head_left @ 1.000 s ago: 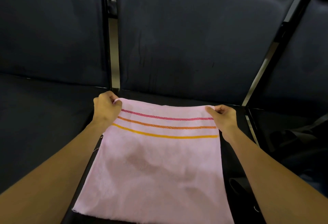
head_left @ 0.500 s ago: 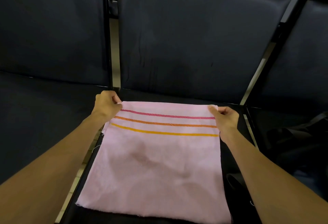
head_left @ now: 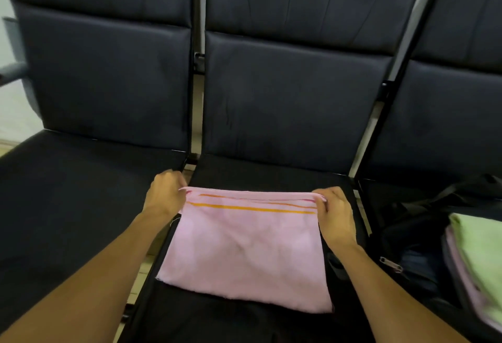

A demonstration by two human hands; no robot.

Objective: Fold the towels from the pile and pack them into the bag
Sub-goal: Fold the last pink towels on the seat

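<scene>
Two hands had the pink towel (head_left: 244, 250) by its far corners, and it lay spread on the middle seat (head_left: 271, 174) of a dark row, striped edge at twelve o'clock, raw near edge toward six. The left hand (head_left: 165, 196) at ten o'clock of the cloth had its fingers curled tight around the corner; the right hand (head_left: 335, 215) at two o'clock pinched the opposite corner the same way. The far edge looked raised and rolling over, so my read was a fold toward the body just starting.

Trouble from here? One corner travelling faster than the other would skew the fold, and a slack middle could bunch into a ridge. The near edge sat close to the seat's front lip, so a hard tug might drag it off.

At three o'clock, on the next seat, a black bag (head_left: 413, 234) stood open with a green towel (head_left: 480, 245) stacked over a pinkish one inside. The seats were dark padded panels on black frames, pale floor showing through the gaps, a light wall at nine o'clock.
</scene>
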